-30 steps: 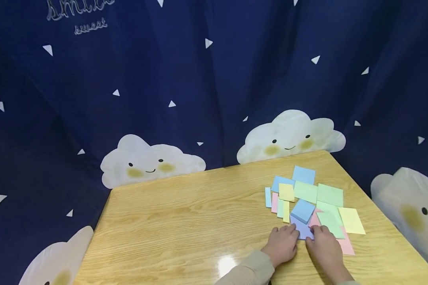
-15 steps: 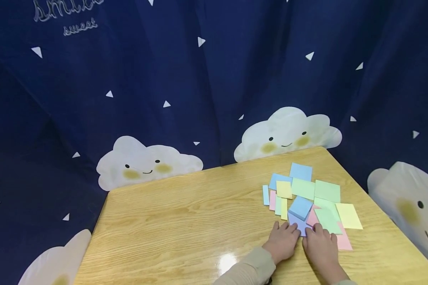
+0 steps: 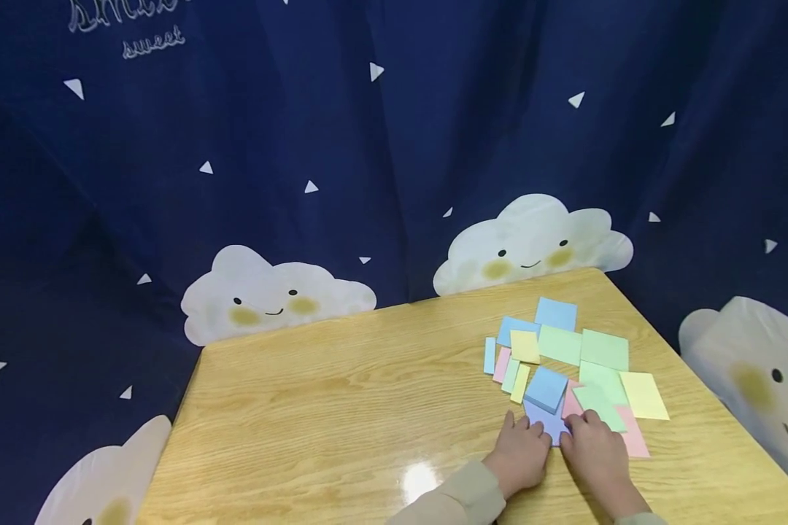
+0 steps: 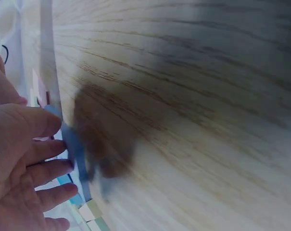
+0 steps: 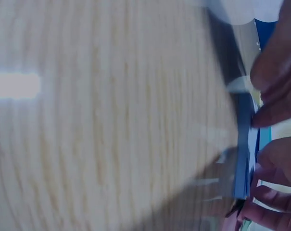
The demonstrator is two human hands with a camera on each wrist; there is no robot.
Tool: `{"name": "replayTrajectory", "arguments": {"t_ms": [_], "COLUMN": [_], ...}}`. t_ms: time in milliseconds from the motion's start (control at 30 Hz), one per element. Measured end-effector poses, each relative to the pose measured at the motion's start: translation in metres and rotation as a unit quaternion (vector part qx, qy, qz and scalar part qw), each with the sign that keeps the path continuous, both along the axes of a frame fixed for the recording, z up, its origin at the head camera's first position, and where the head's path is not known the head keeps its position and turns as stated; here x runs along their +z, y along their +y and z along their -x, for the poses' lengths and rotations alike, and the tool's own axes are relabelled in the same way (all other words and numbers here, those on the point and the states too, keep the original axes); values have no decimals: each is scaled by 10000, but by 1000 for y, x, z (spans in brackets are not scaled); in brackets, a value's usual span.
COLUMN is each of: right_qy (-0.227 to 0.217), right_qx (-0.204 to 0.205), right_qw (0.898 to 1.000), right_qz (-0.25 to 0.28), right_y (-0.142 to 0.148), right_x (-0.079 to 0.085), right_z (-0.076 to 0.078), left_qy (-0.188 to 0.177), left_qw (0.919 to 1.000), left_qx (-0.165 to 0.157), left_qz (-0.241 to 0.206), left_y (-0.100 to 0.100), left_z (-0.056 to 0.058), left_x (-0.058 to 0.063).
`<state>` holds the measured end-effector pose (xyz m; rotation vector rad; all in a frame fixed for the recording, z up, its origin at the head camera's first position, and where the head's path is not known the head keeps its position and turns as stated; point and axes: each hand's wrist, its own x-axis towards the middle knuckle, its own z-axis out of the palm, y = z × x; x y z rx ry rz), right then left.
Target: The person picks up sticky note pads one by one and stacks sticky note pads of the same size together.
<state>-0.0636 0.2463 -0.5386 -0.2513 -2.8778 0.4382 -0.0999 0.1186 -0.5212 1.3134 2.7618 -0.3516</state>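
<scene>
A lavender sticky-note pad lies on the table just ahead of both hands, with a thick blue sticky-note pad partly on top of it. My left hand touches the lavender pad's left near corner. In the left wrist view its fingers stretch fairly straight along the pad's side. My right hand touches the right near corner, thumb side toward the pad. In the right wrist view, fingers lie beside the pad's dark-looking edge; part of the hands is cut off there.
Narrow pads, among them a yellow strip and a pink strip, lie left of the blue pad. Green, yellow and pink notes overlap at the right. A dark blue curtain hangs behind the wooden table.
The lavender and blue pads have shifted slightly left and nearer against the other notes. The narrow strips beside them now lean more. Both hands stay at the pad; the head view shifts a little.
</scene>
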Motion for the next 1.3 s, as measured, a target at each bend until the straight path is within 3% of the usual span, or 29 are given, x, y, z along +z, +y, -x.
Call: {"name": "replayTrajectory", "arguments": {"t_ms": [233,533,800,1300], "right_qy": [-387,-1184,-957,-520], "right_qx": [81,742,880,1425], "right_qw": [9992,9838,9827,9761], "right_qz": [56,1124,1319,1554], "right_y": [0,-12,-24,-60], "right_x": [3,3,2,0], "right_z": [2,6,6,16], "left_qy": [112,695,676,700], "left_qw": [9996,9948,9948,9951], "left_qx": [-178,-408,-504,-115], "left_qz": [-178,-621,-580,-691], "left_y": [-18,-35,-46,-87], "left_z": [-1,6,10,9], "left_x": [2,-4,-4,-1]}}
